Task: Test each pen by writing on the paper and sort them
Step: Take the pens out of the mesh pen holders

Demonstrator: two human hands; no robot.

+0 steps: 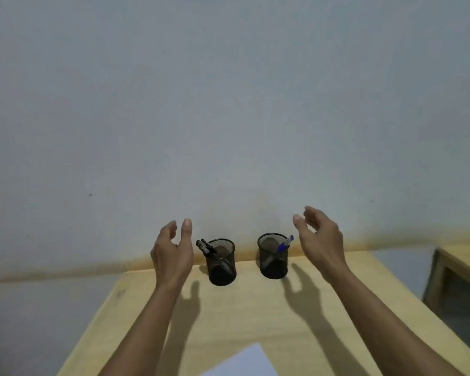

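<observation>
Nothing is being held by either grip: the left hand (171, 253) is being kept loose with fingers relaxed and thumb raised, just to the left of the left mesh cup (221, 263), and the right hand (319, 240) is being held likewise slack, fingers gently bent, just to the right of the right mesh cup (273, 260). No contact with either cup is being made; both hands are being carried above the bench (255, 316), their shadows being cast on the wood beneath.

Dark pens (208, 248) are being kept in the left cup, leaning out over its left rim; how many cannot be told. A single blue pen (285, 243) is being kept in the right cup, tilted toward its right rim. A sheet of paper (244, 362) is being shown only in part at the near edge of the bench, well apart from the cups.

The step is being judged as either the very outset or the close of sorting, since no pen is being written with and no marks are being shown on the visible corner of paper. If testing is being begun, a pen is being called for next: a pinch by one hand on a barrel projecting above a rim, a straight lift clear of the mesh, and a carry back to the paper.
</observation>
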